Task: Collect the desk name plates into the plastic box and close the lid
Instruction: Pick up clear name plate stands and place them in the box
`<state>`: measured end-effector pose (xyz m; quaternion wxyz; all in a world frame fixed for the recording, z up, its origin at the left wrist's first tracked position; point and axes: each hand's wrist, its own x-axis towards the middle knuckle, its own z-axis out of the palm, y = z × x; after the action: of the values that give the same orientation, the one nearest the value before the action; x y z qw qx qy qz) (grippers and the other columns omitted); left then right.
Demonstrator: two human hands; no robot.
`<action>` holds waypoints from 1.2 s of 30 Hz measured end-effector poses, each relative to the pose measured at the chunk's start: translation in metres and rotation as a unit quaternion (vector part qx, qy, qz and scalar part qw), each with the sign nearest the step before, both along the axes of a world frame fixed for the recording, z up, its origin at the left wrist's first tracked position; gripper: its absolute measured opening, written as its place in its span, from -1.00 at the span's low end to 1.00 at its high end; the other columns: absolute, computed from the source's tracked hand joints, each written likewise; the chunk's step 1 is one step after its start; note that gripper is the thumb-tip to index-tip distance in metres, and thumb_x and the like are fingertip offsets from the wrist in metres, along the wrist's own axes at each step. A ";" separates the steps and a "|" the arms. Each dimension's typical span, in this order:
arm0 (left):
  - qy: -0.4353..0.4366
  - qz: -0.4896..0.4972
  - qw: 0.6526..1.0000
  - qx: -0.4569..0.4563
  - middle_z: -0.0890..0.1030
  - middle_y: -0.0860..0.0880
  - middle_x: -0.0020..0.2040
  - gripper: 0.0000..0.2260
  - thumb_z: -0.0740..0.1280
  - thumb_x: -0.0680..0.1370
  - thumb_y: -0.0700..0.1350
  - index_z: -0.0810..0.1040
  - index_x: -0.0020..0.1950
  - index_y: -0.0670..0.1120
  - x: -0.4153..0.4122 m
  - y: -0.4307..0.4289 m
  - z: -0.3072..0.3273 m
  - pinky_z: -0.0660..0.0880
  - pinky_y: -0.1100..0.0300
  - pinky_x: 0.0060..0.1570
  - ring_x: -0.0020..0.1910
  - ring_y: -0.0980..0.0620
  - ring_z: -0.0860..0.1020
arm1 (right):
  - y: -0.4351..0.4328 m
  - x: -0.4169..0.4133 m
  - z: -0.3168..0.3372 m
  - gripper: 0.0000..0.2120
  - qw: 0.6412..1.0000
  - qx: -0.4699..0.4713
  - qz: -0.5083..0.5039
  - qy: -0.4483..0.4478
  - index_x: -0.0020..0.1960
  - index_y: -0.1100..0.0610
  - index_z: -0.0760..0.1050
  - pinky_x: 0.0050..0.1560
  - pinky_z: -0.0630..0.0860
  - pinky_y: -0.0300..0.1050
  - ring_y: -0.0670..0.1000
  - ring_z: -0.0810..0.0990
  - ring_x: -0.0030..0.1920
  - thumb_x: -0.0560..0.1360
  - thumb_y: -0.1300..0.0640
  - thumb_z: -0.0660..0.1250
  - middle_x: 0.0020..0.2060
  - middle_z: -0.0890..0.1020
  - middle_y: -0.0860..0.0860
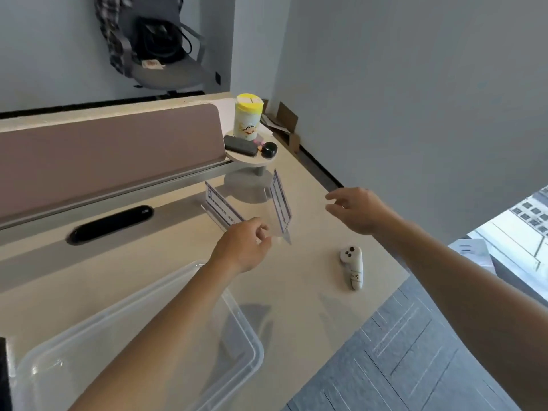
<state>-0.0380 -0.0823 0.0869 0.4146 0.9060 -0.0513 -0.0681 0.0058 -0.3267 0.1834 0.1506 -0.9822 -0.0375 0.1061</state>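
Observation:
Two clear acrylic desk name plates with white and blue cards are on the beige desk (311, 292). The left name plate (221, 207) stands by the divider rail. The right name plate (280, 203) is tilted, and my left hand (241, 247) pinches its clear lower edge. My right hand (357, 209) hovers to the right of that plate, fingers apart and holding nothing. The transparent plastic box (255, 345) sits open at the lower left, under my left forearm. I see no lid.
A white handheld controller (353, 266) lies near the desk's right edge. A small round shelf (252, 160) carries a yellow-lidded canister (248, 118), a black case (240, 145) and a black round object (269, 149). A brown divider panel (109, 152) runs along the back, with a black cable slot (112, 222) below it.

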 end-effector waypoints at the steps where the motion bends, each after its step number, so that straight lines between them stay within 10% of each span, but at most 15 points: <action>1: 0.005 0.004 1.000 0.000 0.61 0.13 -0.08 -0.76 0.31 0.52 0.02 0.54 0.16 0.01 0.011 -0.005 -0.004 0.55 0.07 0.01 -0.02 0.00 0.59 | -0.002 0.016 -0.002 -0.63 1.000 -0.005 -0.002 0.008 0.36 -0.01 0.49 0.15 0.44 -0.10 0.03 0.56 0.13 0.60 -0.07 0.24 0.09 0.63 -0.02; 15: 0.165 0.206 0.960 0.094 0.51 -0.03 0.21 -0.42 0.33 0.49 0.22 0.31 0.40 -0.04 0.118 -0.136 -0.084 0.44 0.08 -0.08 0.14 -0.07 0.52 | -0.012 0.250 -0.142 -0.39 0.968 -0.085 0.213 0.099 0.54 0.14 0.20 0.38 0.37 0.13 0.20 0.40 0.41 0.62 -0.19 0.14 0.45 0.41 0.16; 22: 0.201 0.349 0.910 0.098 0.49 -0.06 0.09 -0.54 0.30 0.52 0.11 0.36 0.34 -0.08 0.163 -0.189 -0.104 0.52 0.02 0.00 0.10 -0.13 0.54 | -0.003 0.300 -0.175 -0.24 0.920 0.251 0.135 0.269 0.59 0.03 0.07 0.39 0.38 0.17 0.17 0.36 0.45 0.54 -0.25 0.27 0.52 0.31 0.08; 36: 0.141 0.395 0.896 0.148 0.62 -0.14 0.01 -0.72 0.25 0.61 -0.16 0.39 0.32 -0.08 0.142 -0.190 -0.088 0.40 0.15 -0.26 -0.10 -0.12 0.59 | 0.007 0.272 -0.186 -0.47 0.887 0.365 0.124 0.254 0.51 -0.19 0.21 0.37 0.41 0.13 0.05 0.45 0.28 0.58 -0.19 0.23 0.40 0.41 0.04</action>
<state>0.1039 -0.2720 -0.0012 0.2718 0.8836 0.3800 -0.0323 0.2782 -0.3200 -0.0029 0.4880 -0.7848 -0.1556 0.3488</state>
